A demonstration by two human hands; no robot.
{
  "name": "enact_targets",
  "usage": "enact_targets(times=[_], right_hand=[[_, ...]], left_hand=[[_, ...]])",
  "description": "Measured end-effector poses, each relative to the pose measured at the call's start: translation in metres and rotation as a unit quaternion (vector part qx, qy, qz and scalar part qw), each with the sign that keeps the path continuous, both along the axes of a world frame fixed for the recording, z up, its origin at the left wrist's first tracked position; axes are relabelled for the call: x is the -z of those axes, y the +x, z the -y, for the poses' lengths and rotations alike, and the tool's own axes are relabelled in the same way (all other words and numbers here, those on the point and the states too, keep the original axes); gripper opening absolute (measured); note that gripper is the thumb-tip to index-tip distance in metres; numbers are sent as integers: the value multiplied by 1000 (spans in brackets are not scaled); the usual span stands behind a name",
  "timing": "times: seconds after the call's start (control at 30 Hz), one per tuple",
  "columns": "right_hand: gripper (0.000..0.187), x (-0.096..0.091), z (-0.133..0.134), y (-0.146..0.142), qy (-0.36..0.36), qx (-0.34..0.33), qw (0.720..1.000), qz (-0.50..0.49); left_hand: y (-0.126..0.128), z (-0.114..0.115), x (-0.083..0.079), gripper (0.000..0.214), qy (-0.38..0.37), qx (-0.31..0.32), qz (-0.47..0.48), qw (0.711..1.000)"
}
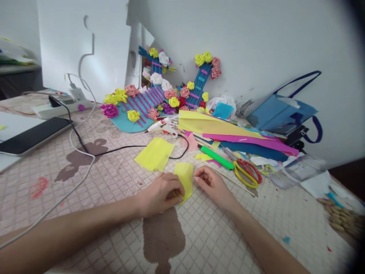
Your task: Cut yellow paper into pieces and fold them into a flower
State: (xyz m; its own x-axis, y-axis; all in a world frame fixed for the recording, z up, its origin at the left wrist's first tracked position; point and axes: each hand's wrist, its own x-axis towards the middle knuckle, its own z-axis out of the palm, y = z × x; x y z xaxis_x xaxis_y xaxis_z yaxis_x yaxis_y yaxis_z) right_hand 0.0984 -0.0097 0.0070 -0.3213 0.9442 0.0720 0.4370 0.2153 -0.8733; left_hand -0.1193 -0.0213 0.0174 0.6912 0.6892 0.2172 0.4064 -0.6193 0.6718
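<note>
My left hand (164,192) is closed on the lower left side of a small rectangle of yellow crepe paper (185,174), fingers over it and thumb near its bottom edge. Just right of that paper is my right hand (211,184), its fingers curled in, thumb close to forefinger; nothing shows between them. A narrow gap seems to separate its fingertips from the paper. Behind my left hand lies a stack of yellow crepe paper pieces (155,154). A white glue gun (164,127) rests beyond the stack, its black cord curving around to the right.
Scissors with red and yellow handles (246,173) lie right, beside a green stick-like object (217,157). Behind are long paper sheets (222,125) and decorations with paper roses (137,102). A power strip (64,106), phone-like black slab (37,133) and white cable (82,175) occupy the left.
</note>
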Motion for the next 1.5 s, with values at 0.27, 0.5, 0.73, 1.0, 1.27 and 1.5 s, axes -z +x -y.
enact_targets(times=[0.27,0.5,0.73,1.0,1.27,1.5], right_hand=[[11,-1,0,-3,-6,-1,1000,-10],[17,8,-2,-3,-48,45,997,-50],[22,9,-3,-8,1,77,996,-40],[20,9,-3,-11,34,77,996,-17],[14,-3,8,-12,62,91,991,-79],[32,-48,44,-7,216,30,965,-146]], left_hand=[[0,-2,2,9,-28,-62,79,995],[0,-3,4,9,-26,-112,81,990],[-1,-3,7,7,-13,-134,87,987],[-2,-2,7,13,-9,-124,52,991],[-2,-2,8,9,-14,-119,69,990],[-2,-3,7,9,-14,-117,81,990]])
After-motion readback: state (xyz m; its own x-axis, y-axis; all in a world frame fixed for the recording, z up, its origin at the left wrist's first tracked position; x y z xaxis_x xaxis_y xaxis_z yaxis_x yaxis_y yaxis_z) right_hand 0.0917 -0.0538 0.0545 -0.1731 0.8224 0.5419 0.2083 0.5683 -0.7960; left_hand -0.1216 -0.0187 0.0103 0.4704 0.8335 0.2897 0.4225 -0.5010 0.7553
